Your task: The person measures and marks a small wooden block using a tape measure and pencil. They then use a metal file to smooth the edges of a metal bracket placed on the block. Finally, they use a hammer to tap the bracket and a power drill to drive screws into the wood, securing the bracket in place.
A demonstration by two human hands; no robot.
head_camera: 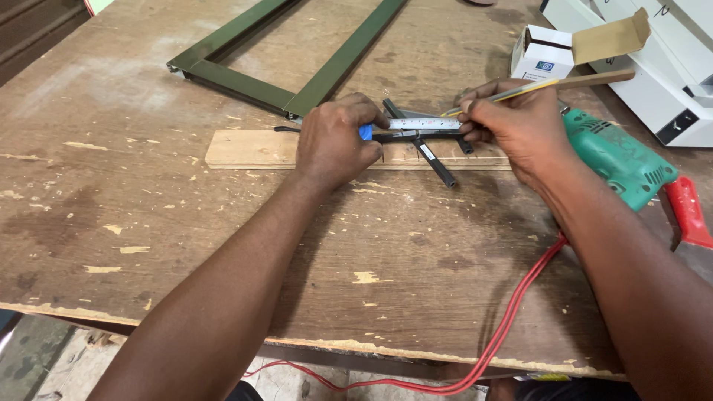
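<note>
My left hand (336,137) grips a blue-cased tape measure (366,132), and its white blade (423,124) runs to the right along a thin dark metal bar (405,137). My right hand (516,122) pins the blade's far end and holds a pencil (546,85) whose tip touches the bar. A second short dark bar (434,162) lies crossed under the first. Both bars rest on a pale wooden plank (252,148) lying on the worn workbench (186,245).
A dark green metal frame (297,85) lies at the back. A green electric drill (620,156) with a red cable (512,319) sits right of my right hand, beside a red-handled tool (687,212). An open cardboard box (546,52) and white panels (668,82) stand at the far right.
</note>
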